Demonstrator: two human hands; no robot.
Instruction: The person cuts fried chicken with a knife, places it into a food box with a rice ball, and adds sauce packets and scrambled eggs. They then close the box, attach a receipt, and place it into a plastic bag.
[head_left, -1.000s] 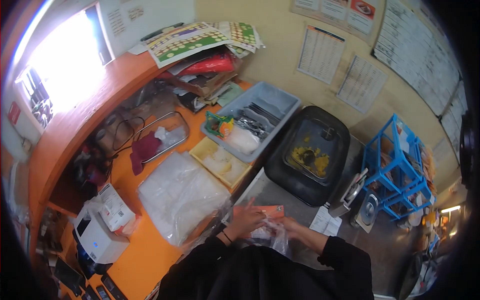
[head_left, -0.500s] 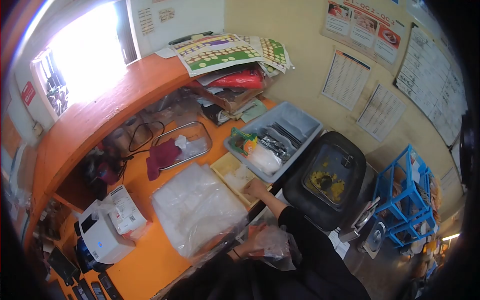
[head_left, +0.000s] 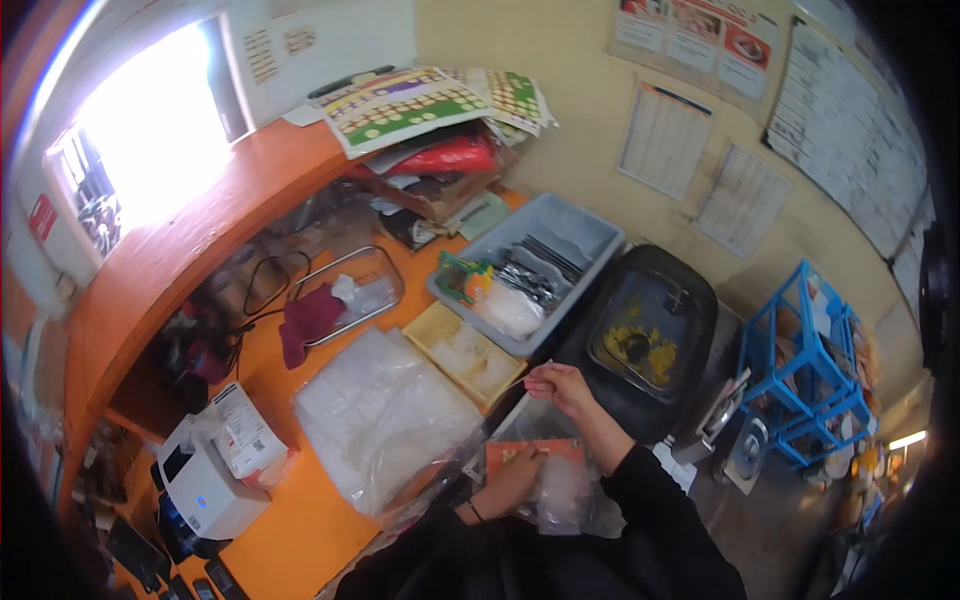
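My left hand (head_left: 512,480) is closed on a clear plastic bag (head_left: 562,500) low in front of my body. An orange, flat printed item (head_left: 505,455) shows behind and beside that hand. My right hand (head_left: 562,388) is raised just right of a yellow tray (head_left: 418,330), fingers pinched together; what they hold, if anything, is too small to make out. Whitish contents (head_left: 460,352) lie in the tray's compartments. Left of it, a stack of clear plastic bags (head_left: 375,410) covers part of the orange counter (head_left: 285,540).
A grey divided bin (head_left: 610,235) with cutlery and packets stands behind the tray. To its right is a black container (head_left: 690,275) with a clear lid. A white printer (head_left: 205,485), a metal tray (head_left: 400,275) and a blue rack (head_left: 775,370) are also around.
My right hand has come out of the yellow tray and moved right, towards the bag. More of the orange item now shows by my left hand. The view has shifted slightly.
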